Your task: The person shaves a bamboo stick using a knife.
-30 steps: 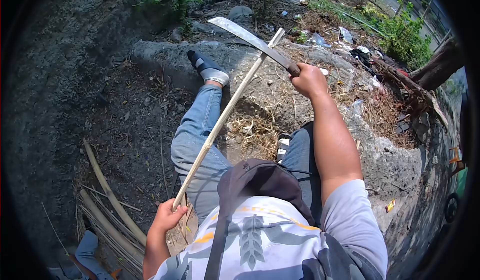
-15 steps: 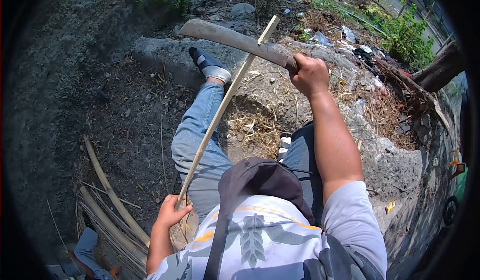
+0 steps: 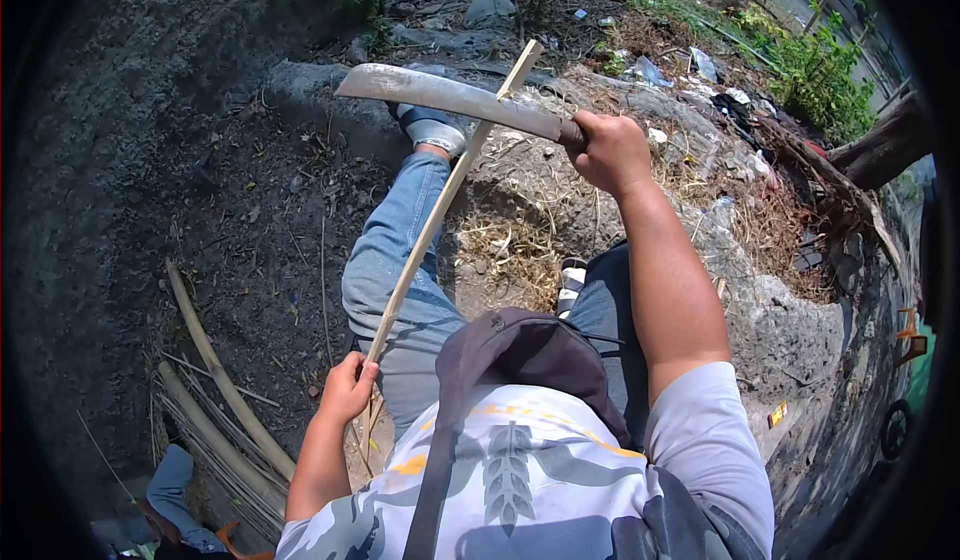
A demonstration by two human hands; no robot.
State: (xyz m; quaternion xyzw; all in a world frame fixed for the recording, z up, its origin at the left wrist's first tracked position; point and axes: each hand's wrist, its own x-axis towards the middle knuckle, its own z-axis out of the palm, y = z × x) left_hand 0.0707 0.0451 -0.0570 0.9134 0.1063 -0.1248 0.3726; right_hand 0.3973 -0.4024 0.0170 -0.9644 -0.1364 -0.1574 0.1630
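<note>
In my right hand point(image 3: 612, 150) is the dark handle of a machete point(image 3: 435, 93), my fingers wrapped round it. Its long, wide blade points left and lies across the upper part of a thin, pale strip of split wood or bamboo point(image 3: 415, 258). The strip slants from beside my left hip up past my left leg, its far end sticking out beyond the blade. My left hand point(image 3: 348, 385) grips the strip near its lower end, fingers closed. Both legs are spread, with one sandalled foot point(image 3: 430, 128) against a rock ledge.
Long curved poles and thin strips point(image 3: 225, 380) lie on the ground at lower left. Another person's leg point(image 3: 172, 495) shows at the bottom left corner. Dry shavings point(image 3: 510, 245) litter the ground between my feet. A tree trunk point(image 3: 880, 140) and scattered rubbish point(image 3: 705, 65) are at upper right.
The machete has moved down and left along the strip towards me. My left hand has shifted slightly up and its grip has turned; the strip's far end sits a little lower.
</note>
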